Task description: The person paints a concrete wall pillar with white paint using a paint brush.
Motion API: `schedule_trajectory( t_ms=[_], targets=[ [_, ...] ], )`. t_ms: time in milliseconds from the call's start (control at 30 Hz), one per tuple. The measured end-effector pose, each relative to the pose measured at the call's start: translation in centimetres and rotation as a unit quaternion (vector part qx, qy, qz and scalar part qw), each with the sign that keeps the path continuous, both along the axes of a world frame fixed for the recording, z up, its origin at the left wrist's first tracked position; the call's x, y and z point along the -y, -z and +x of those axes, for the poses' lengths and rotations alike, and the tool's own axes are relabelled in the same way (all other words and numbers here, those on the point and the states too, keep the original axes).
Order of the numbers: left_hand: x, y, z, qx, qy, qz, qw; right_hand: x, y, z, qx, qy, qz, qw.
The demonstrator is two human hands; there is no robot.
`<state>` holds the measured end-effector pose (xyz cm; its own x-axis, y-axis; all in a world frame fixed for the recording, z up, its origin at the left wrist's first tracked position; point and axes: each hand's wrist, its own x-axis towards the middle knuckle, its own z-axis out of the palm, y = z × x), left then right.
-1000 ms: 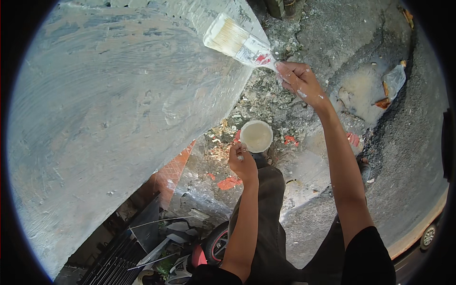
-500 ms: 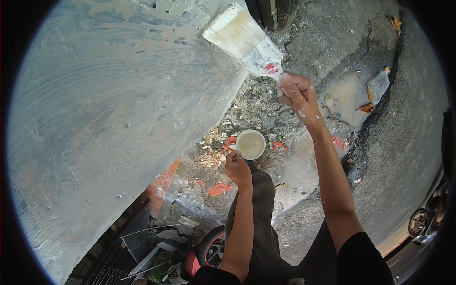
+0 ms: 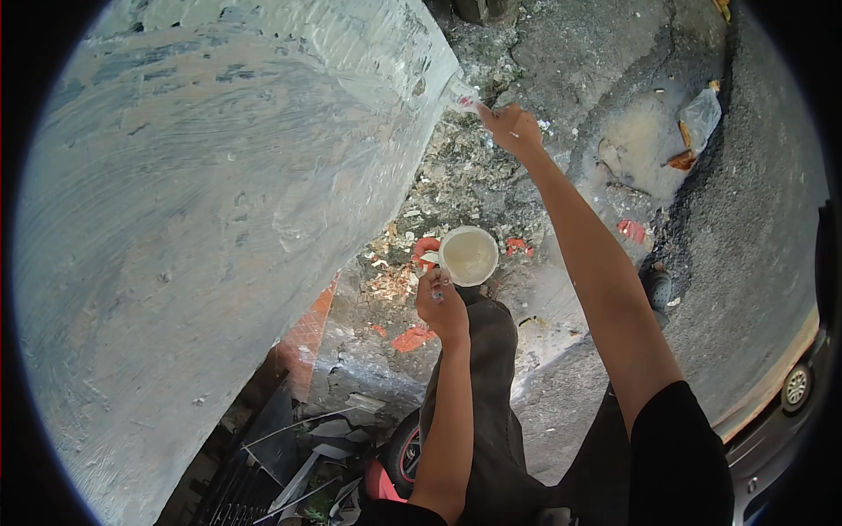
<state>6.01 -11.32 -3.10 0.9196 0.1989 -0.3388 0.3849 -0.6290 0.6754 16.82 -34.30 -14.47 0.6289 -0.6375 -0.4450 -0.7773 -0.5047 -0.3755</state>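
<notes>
At twelve o'clock the right hand (image 3: 511, 129) clamps a brush (image 3: 460, 93) against the wall's (image 3: 219, 219) edge; the left hand (image 3: 441, 304) grips a cup (image 3: 468, 256) at centre. Tilting it would probably spill paint onto the ground (image 3: 605, 53).

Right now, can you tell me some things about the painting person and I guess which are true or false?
1. The right hand holds a brush handle against the big grey wall. True.
2. The left hand holds a red bucket. False: it holds a small white cup of pale liquid.
3. The cup is tipped upside down. False: its open mouth faces up.
4. Rubble and red scraps lie on the ground below. True.
5. Both hands grip the brush. False: only the right does.
</notes>
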Motion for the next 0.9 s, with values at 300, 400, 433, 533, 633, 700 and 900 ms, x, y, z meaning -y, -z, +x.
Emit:
schedule_trajectory(
  t_ms=[300,400,433,533,633,700,900],
  targets=[
    [-0.6,-0.4,0.5,-0.023,-0.013,-0.010,1.000,-1.3,-18.0,-3.7,0.355,0.069,0.380,0.851],
    [-1.0,-0.4,0.6,-0.013,-0.003,0.000,1.000,-1.1,-16.1,-1.1,0.379,0.003,0.338,0.861],
    [-0.5,-0.3,0.3,-0.020,-0.007,0.000,1.000,-0.6,-14.1,-0.4,0.353,-0.014,0.301,0.886],
    [-0.5,-0.2,0.1,0.001,0.008,-0.014,1.000,-0.3,-8.2,0.8,0.291,-0.011,0.257,0.922],
    [-0.8,0.1,-0.1,0.000,0.015,-0.013,1.000,0.0,-3.3,-0.2,0.167,0.023,0.232,0.958],
    [-0.8,0.0,-0.4,-0.006,0.016,-0.008,1.000,0.0,-0.9,-0.4,0.091,0.033,0.194,0.976],
    [-0.9,-0.1,-0.8,-0.023,0.019,-0.005,1.000,0.3,-0.2,1.4,-0.080,0.057,0.111,0.989]
  ],
)
